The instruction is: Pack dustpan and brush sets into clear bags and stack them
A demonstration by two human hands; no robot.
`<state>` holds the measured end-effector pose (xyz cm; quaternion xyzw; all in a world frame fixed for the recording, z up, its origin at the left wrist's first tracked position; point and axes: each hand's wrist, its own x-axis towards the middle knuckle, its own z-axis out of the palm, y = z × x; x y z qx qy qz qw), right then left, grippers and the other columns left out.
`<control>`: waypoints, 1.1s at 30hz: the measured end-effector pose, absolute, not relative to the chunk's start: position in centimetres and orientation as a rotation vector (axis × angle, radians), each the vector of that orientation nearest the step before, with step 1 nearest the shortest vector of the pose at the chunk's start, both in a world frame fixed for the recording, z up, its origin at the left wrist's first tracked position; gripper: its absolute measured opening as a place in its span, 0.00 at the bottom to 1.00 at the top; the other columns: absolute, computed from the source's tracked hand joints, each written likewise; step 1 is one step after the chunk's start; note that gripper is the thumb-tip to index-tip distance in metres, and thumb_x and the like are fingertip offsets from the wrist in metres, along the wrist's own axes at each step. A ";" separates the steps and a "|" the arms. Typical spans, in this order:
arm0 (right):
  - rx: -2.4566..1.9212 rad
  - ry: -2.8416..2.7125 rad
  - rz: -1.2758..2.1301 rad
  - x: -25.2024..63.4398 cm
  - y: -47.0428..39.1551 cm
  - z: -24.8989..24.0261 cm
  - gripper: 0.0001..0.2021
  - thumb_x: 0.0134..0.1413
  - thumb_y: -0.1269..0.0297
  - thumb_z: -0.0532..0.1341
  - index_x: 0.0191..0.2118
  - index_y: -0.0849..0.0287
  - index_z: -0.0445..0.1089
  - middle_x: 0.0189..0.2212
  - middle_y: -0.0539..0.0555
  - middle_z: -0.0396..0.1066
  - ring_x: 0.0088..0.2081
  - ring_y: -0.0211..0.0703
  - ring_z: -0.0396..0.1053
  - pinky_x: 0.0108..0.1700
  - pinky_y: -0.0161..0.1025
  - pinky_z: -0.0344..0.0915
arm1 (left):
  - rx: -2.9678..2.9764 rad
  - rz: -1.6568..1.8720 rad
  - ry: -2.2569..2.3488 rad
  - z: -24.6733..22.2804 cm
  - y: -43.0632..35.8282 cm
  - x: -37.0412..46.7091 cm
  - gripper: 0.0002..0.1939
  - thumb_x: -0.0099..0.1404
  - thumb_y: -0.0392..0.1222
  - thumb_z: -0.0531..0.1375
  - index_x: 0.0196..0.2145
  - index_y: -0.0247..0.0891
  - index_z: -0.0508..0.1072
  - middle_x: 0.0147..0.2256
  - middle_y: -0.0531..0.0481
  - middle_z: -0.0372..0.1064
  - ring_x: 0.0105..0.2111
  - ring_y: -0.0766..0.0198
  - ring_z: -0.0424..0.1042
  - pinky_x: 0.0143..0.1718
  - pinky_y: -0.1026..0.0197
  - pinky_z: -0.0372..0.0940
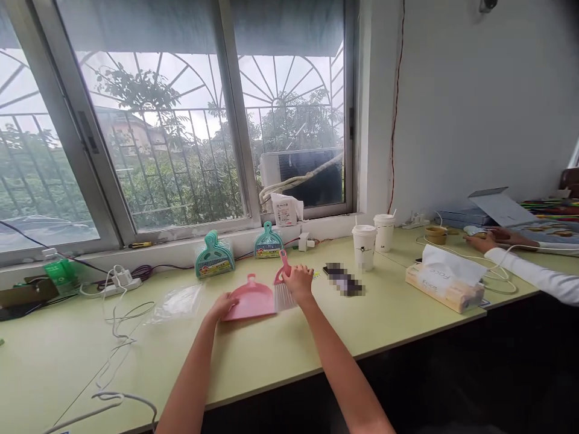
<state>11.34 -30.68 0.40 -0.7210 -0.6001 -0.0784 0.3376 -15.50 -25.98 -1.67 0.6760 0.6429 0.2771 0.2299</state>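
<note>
Left hand (pixel 225 303) rests flat on the near edge of the pink dustpan (pixel 250 299) lying on the tabletop (pixel 271 355), while the right hand (pixel 299 282) is closed around the pink brush (pixel 283 287) at the pan's right side; keeping the pan pinned and the bristles low should make sweeping clean.

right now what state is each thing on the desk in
pink dustpan: flat on the desk, left hand on its edge
pink brush: gripped by the right hand, bristles down at the dustpan
teal dustpan sets: two, propped against the window ledge
paper cups: two, upright, lidded
tissue pack: open, a tissue sticking up
plastic bag: lying flat
</note>
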 end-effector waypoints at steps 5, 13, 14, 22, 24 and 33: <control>-2.179 -1.804 0.012 11.7 -30.8 -0.4 0.15 0.58 0.59 0.59 0.43 0.63 0.76 0.42 0.68 0.75 0.46 0.55 0.72 0.43 0.43 0.62 | 2.192 0.494 1.967 -2.5 -26.0 -16.7 0.25 0.66 0.58 0.47 0.31 0.38 0.75 0.40 0.41 0.75 0.46 0.48 0.71 0.44 0.54 0.62; -2.176 -1.804 -0.069 11.6 -30.4 -1.2 0.22 0.63 0.52 0.53 0.44 0.65 0.76 0.43 0.71 0.75 0.48 0.57 0.72 0.42 0.43 0.65 | 2.308 0.754 1.551 -3.2 -26.0 -14.7 0.26 0.62 0.63 0.51 0.41 0.39 0.75 0.45 0.44 0.73 0.44 0.56 0.71 0.47 0.57 0.62; -2.175 -1.811 -0.073 11.6 -30.4 -1.3 0.23 0.63 0.51 0.52 0.44 0.65 0.76 0.43 0.71 0.75 0.48 0.57 0.72 0.42 0.44 0.65 | 2.333 0.765 1.454 -3.2 -26.1 -14.2 0.26 0.60 0.62 0.54 0.42 0.39 0.75 0.44 0.44 0.73 0.42 0.57 0.71 0.46 0.58 0.63; -2.187 -1.840 0.008 11.8 -30.6 -1.1 0.19 0.56 0.54 0.61 0.47 0.64 0.74 0.46 0.69 0.74 0.50 0.55 0.71 0.43 0.42 0.64 | 2.343 0.628 1.640 -1.8 -27.4 -14.6 0.11 0.57 0.47 0.58 0.31 0.39 0.76 0.35 0.47 0.76 0.37 0.58 0.72 0.37 0.61 0.63; -2.212 -1.812 0.027 11.8 -30.8 -1.0 0.18 0.54 0.57 0.63 0.47 0.62 0.74 0.46 0.68 0.74 0.50 0.54 0.70 0.43 0.41 0.63 | 2.306 0.646 1.838 -1.6 -27.4 -15.8 0.10 0.59 0.46 0.56 0.32 0.39 0.75 0.37 0.46 0.76 0.39 0.57 0.72 0.37 0.61 0.62; -2.208 -1.827 0.029 11.6 -30.7 -1.1 0.20 0.50 0.57 0.65 0.47 0.63 0.75 0.47 0.67 0.73 0.51 0.54 0.69 0.44 0.41 0.62 | 2.220 0.543 2.048 -2.0 -27.4 -16.6 0.18 0.64 0.55 0.51 0.33 0.40 0.73 0.39 0.44 0.76 0.41 0.55 0.72 0.32 0.62 0.58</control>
